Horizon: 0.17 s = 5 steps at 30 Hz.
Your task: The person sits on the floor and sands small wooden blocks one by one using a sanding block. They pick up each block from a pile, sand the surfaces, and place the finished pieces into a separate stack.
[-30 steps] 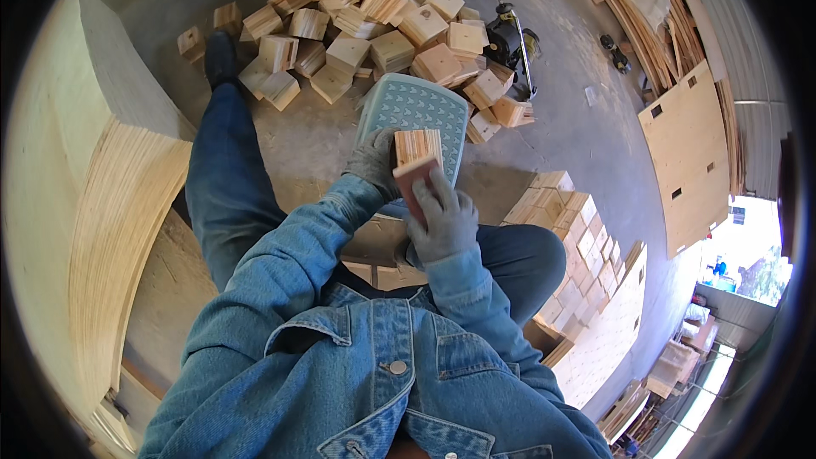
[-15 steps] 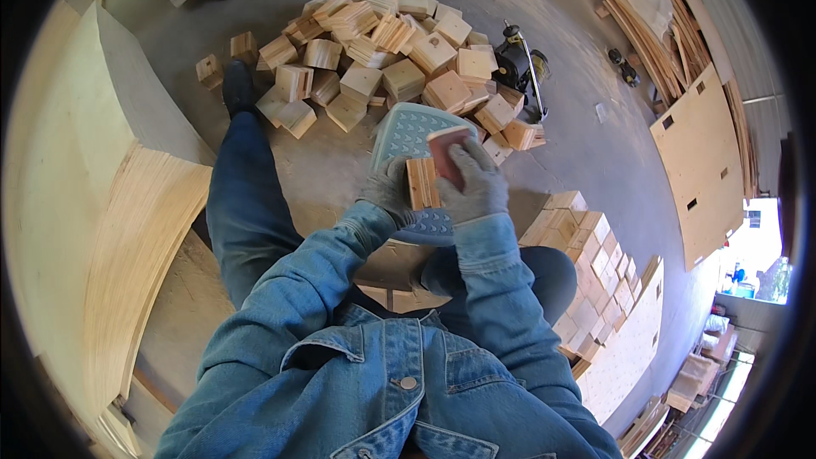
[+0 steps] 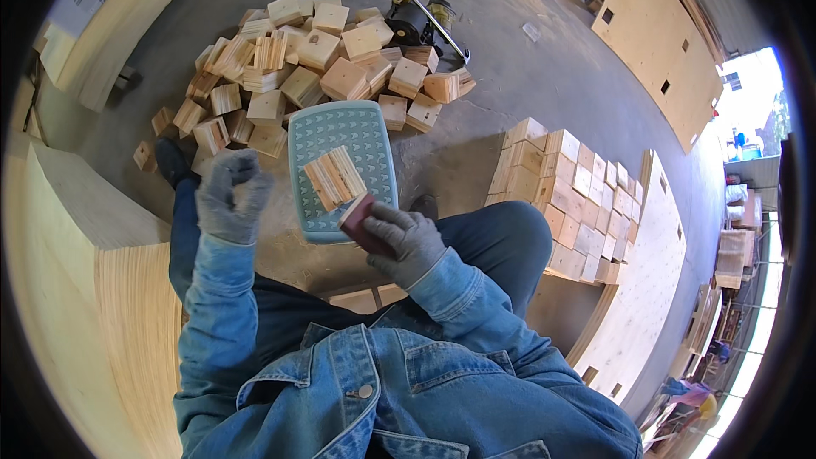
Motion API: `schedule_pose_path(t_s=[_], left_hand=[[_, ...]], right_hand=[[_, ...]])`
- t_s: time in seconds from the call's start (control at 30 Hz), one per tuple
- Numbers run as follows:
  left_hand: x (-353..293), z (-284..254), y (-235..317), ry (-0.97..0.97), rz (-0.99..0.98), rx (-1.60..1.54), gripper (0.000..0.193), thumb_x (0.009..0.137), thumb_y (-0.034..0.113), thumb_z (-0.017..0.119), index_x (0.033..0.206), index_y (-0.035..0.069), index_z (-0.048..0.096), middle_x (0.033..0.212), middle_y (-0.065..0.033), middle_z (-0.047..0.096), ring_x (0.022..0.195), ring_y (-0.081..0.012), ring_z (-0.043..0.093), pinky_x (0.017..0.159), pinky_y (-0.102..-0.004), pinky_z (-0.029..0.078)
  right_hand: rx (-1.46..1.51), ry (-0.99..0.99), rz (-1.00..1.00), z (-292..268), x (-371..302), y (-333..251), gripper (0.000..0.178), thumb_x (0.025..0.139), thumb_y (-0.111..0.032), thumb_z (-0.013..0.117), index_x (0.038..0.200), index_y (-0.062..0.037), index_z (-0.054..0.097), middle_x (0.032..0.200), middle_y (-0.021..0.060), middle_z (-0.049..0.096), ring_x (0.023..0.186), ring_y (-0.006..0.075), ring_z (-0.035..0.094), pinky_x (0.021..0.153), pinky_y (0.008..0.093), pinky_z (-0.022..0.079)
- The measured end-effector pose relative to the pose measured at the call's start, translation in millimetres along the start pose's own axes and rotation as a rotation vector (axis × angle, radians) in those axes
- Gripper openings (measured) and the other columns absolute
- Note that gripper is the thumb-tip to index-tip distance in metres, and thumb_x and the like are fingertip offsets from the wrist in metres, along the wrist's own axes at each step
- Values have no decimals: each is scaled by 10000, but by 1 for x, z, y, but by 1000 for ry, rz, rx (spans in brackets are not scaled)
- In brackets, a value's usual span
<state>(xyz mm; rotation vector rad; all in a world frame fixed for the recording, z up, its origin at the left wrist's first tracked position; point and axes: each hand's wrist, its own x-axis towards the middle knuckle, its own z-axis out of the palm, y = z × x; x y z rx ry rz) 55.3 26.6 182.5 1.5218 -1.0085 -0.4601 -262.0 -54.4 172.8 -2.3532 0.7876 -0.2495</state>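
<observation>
A light-blue plastic stool [image 3: 380,141] with a raised pattern stands between my legs. On its top lies a layered wooden block [image 3: 334,178], striped along its side. My right hand [image 3: 411,246], in a grey glove, grips a reddish-brown sanding block [image 3: 367,228] at the near right corner of the wooden block; its tip meets or overlaps that corner. My left hand [image 3: 231,197], gloved too, is raised left of the stool. Its fingers are loosely curled with a gap to the thumb, and nothing shows in it.
Beyond the stool lies a loose heap of wooden blocks [image 3: 297,59]. A black and yellow power tool [image 3: 416,24] sits behind it. Neatly stacked blocks [image 3: 571,200] stand to the right beside a long board [image 3: 646,276]. Thick stacked sheets [image 3: 132,323] rise on my left.
My left hand has let go of the wooden block and moved left. The block now lies on the stool. My right hand has come lower with the sanding block. The whole view has shifted.
</observation>
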Motion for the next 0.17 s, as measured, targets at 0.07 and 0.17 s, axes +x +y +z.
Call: schedule_pose_path(t_s=[0.07,0.17], left_hand=[[15,13,60,-34,41,-153,196,961,146,778,1093,13,721,956,-48,703,865,-126,665,802,-293,565],[27,16,115,-181,285,-184,176,1019,141,625,1016,12,743,1013,-96,722,912,-171,700,803,-295,577]], right_hand=[[30,-20,-29,5,-5,9,644,812,-275,895,1399,-124,677,1511,145,598,1213,410,634,1062,511,518],[38,-83,-9,5,-4,12,624,829,-320,881,1390,-131,683,1531,139,582,1201,407,636,1019,512,526]])
